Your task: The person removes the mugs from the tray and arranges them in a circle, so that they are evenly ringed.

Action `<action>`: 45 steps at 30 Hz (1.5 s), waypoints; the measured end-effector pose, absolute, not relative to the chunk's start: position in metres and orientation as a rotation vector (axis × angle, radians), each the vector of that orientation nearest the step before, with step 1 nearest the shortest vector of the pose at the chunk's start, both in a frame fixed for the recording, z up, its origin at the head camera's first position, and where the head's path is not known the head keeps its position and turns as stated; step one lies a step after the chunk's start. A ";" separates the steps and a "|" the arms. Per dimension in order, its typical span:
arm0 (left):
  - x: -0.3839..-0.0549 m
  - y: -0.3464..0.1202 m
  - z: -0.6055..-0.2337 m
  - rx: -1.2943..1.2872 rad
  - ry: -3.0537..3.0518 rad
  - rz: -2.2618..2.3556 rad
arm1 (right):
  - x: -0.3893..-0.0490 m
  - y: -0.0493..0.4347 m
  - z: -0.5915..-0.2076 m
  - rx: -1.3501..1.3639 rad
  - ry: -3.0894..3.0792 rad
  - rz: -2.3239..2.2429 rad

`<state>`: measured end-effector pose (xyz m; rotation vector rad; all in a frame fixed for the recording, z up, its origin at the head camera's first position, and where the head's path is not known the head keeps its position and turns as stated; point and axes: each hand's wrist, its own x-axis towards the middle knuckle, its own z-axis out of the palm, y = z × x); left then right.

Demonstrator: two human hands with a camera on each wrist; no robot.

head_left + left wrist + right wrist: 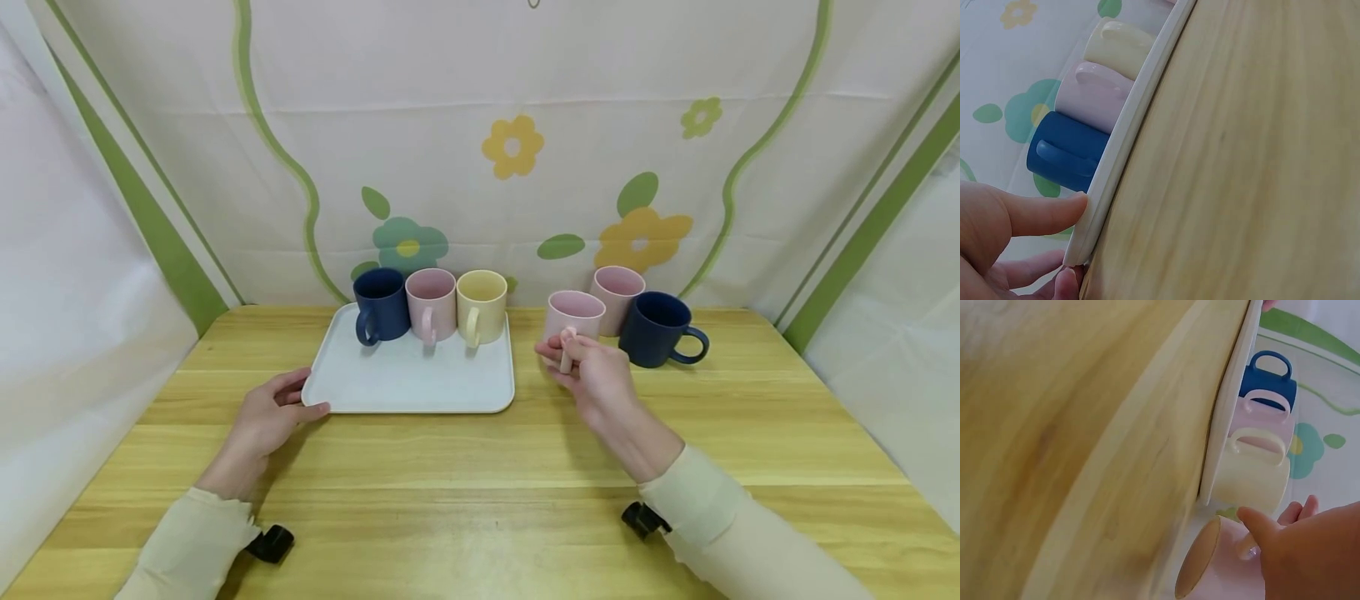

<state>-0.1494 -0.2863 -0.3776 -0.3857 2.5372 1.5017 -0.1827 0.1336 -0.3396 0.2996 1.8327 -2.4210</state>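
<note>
At its front left corner, a white tray (412, 383) is gripped by my left hand (258, 425), the thumb on the rim and fingertips (1067, 284) below it. Along the tray's back stand a navy mug (388, 310), a pink mug (438, 304) and a cream mug (487, 312), handles toward me. My right hand (603, 383) pinches the handle of another pink mug (561, 315), right of the tray. The right wrist view shows the unglazed base (1199, 559) of this mug, lifted off the table.
Behind the held mug stands one more pink mug (617, 304) on the wooden table (450, 500). Beside it is a navy mug (651, 337), handle pointing right. A flowered cloth (450, 75) hangs along the back edge, with white cloth on both sides.
</note>
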 end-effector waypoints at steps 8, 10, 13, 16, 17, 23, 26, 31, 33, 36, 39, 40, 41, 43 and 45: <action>-0.151 -0.288 -0.380 -0.397 2.529 1.502 | -0.191 0.142 -0.344 0.385 1.793 -2.438; -0.152 -0.288 -0.380 -0.398 2.527 1.503 | -0.193 0.143 -0.345 0.399 1.790 -2.438; -0.152 -0.288 -0.381 -0.396 2.530 1.501 | -0.195 0.145 -0.346 0.411 1.789 -2.436; -0.152 -0.288 -0.380 -0.396 2.528 1.502 | -0.197 0.145 -0.346 0.417 1.792 -2.436; -0.152 -0.288 -0.380 -0.394 2.528 1.502 | -0.197 0.145 -0.346 0.416 1.795 -2.433; -0.151 -0.288 -0.380 -0.386 2.535 1.504 | -0.201 0.144 -0.347 0.385 1.848 -2.350; -0.151 -0.288 -0.380 -0.380 2.539 1.504 | -0.203 0.144 -0.348 0.375 1.859 -2.316; -0.150 -0.287 -0.380 -0.378 2.544 1.501 | -0.209 0.141 -0.349 0.362 1.835 -2.313; -0.149 -0.287 -0.380 -0.380 2.544 1.500 | -0.211 0.139 -0.349 0.343 1.837 -2.303; -0.149 -0.287 -0.380 -0.383 2.542 1.502 | -0.214 0.136 -0.350 0.312 1.857 -2.278; -0.150 -0.288 -0.381 -0.383 2.544 1.500 | -0.217 0.136 -0.351 0.299 1.894 -2.247; -0.150 -0.288 -0.381 -0.383 2.544 1.500 | -0.218 0.136 -0.352 0.300 1.910 -2.237; -0.150 -0.288 -0.381 -0.383 2.544 1.501 | -0.218 0.136 -0.352 0.302 1.929 -2.227; -0.150 -0.288 -0.382 -0.383 2.544 1.505 | -0.220 0.136 -0.353 0.302 1.971 -2.210; -0.150 -0.288 -0.382 -0.384 2.543 1.511 | -0.222 0.136 -0.354 0.296 2.011 -2.191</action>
